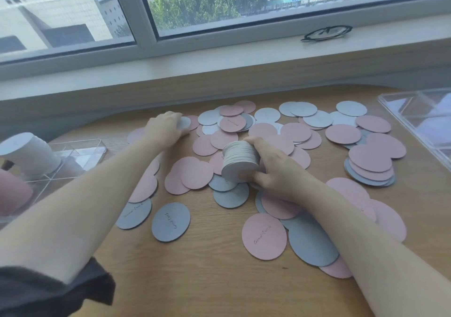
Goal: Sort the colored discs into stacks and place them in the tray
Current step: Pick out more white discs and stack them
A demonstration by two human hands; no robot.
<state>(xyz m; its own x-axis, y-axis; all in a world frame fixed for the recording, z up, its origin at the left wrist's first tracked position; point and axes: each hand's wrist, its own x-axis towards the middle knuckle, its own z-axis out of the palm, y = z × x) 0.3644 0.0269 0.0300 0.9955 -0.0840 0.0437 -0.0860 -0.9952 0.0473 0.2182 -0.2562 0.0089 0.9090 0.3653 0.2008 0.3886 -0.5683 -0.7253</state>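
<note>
Several pink discs [264, 236] and grey discs [170, 221] lie scattered and overlapping on the wooden table [214, 280]. My right hand [273, 170] grips a thick stack of grey discs [240, 161], held on its side just above the pile. My left hand [166, 128] reaches to the far left of the pile, its fingers resting on a light grey disc [184, 122]. A clear tray [80, 150] at the left holds a tall grey stack [29, 155] lying on its side and a pink stack [12, 194].
A second clear compartment tray [419, 119] stands at the right edge of the table. Black-rimmed glasses [325, 33] lie on the window sill behind the table. Bare wood shows near the front edge.
</note>
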